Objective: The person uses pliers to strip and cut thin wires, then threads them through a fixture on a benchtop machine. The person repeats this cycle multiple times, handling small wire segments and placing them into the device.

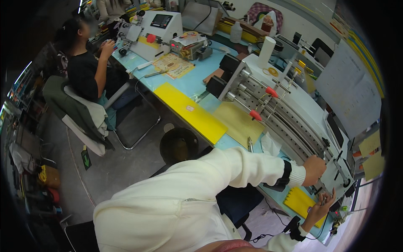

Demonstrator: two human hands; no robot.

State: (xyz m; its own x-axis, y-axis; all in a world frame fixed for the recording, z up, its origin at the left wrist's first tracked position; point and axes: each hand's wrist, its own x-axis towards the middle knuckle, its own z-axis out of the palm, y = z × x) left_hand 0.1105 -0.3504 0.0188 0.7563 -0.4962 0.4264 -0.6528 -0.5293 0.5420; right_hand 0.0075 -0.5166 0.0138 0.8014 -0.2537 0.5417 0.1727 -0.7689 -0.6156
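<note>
My left hand is closed at the near end of a long white bench machine with metal rails and red-tipped rods. Its fingers curl down against the machine, and what they grip is hidden. Just below it, my right hand is raised at the same end of the machine, fingers apart and one stretched upward. I see nothing held in it. Beside the right hand a yellow ridged strip lies on the blue table mat. Both wrists wear black bands over white sleeves.
Along the table edge lies a long yellow board. A screwdriver-like tool and crumpled white tissue are near the machine. Farther off stands another white machine. A co-worker sits at left; a black bin is on the floor.
</note>
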